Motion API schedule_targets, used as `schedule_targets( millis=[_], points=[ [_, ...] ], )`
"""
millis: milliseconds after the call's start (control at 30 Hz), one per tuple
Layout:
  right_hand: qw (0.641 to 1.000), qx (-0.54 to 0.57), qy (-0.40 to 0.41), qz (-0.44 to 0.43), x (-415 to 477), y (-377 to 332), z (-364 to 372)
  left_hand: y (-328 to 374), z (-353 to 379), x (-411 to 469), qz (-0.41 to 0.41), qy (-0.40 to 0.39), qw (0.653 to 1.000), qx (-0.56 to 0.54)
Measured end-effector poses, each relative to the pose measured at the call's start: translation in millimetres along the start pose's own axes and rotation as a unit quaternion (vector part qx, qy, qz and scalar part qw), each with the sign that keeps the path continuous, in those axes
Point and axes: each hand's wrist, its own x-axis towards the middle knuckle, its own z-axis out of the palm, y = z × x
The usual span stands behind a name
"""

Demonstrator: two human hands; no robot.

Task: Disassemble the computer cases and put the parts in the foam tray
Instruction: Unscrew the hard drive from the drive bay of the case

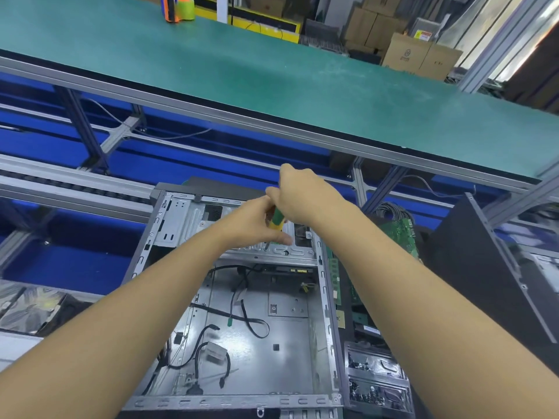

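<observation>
While both arms reach out over the open computer case [230, 313], the head view, the only one, shows the work centred on the far end of the chassis. The right hand [305, 196] is closed around the top of a green and yellow screwdriver [276, 220], and the left hand [257, 226] is pinched around the lower part of its handle, steadying it. The tip stands on the metal drive bracket [272, 252] that spans the far part of the case, seemingly on a screw, though the screw head itself is too small to make out.

Inside the case, loose black cables [211, 343] lie across the bare floor panel, so the main board looks already out. Just right of the case a green circuit board [399, 234] leans among other parts, and a dark case panel [472, 267] stands further right. A tape dispenser [178, 7] sits far off on the green bench [272, 71]. No foam tray can be told for certain in this view.

The likely trouble is the tip slipping out of the screw if the tool tilts, chewing the head or jabbing the left fingers close by. A freed screw could also drop among the cables and be lost.
</observation>
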Motion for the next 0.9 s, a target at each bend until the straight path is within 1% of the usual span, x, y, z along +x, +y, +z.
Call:
schedule_targets(
  millis=[67, 100, 167, 233, 300, 333, 400, 533, 600, 700, 900],
  points=[
    [0.999, -0.001, -0.024, -0.032, 1, 2, -4, -6, -7, -6, 0.028, -0.034, 0.995, -0.092],
    [0.998, -0.004, -0.041, -0.046, 1, 2, -7, -9, -10, -8, 0.038, -0.032, 0.992, -0.114],
    [0.996, 0.005, -0.066, -0.056, 1, 2, -11, -13, -11, -8, 0.041, -0.003, 0.992, -0.118],
    [0.997, 0.021, -0.061, -0.038, 1, 2, -9, -13, -8, -4, 0.030, 0.044, 0.995, -0.082],
    [1.000, 0.014, -0.026, -0.001, 0, 1, -4, -12, -2, 1, 0.011, 0.075, 0.996, -0.046],
    [1.000, 0.006, -0.007, 0.010, 0, 0, -2, -13, 0, 3, 0.008, 0.073, 0.997, -0.030],
    [1.000, -0.003, 0.017, -0.004, 0, 1, 2, -17, 0, 2, 0.021, 0.047, 0.999, 0.014],
    [0.998, 0.037, -0.012, -0.041, 2, 9, -3, -39, -4, -9, 0.023, -0.026, 0.987, 0.158],
    [0.997, 0.057, -0.024, -0.045, 1, 11, -6, -45, -2, -11, 0.023, -0.025, 0.978, 0.206],
    [0.997, 0.059, -0.012, -0.048, -1, 12, -7, -45, 4, -5, 0.035, -0.020, 0.970, 0.240],
    [0.996, 0.070, -0.007, -0.046, -5, 18, -12, -40, 9, -1, 0.043, -0.005, 0.965, 0.258]
  ],
)
